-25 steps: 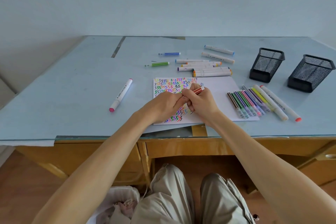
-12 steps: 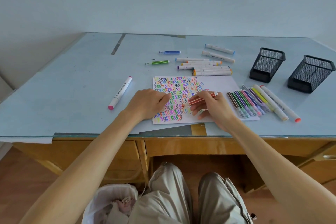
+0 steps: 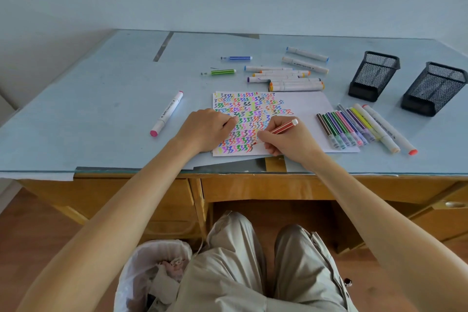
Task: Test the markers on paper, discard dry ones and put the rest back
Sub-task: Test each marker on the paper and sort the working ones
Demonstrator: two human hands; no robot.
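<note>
At frame centre, the right hand (image 3: 291, 143) pinches a red marker (image 3: 281, 129), tip on the paper (image 3: 307, 106); the left hand (image 3: 206, 129), fingers curled, rests on it.

Paper (image 3: 307, 106) mid-desk; holders (image 3: 373, 76) far right, markers (image 3: 286, 77) behind.

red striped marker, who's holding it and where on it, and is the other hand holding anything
The right hand pinches the red striped marker low on its barrel, near the tip on the paper. The left hand rests on the paper; whether it holds anything cannot be told.
</note>
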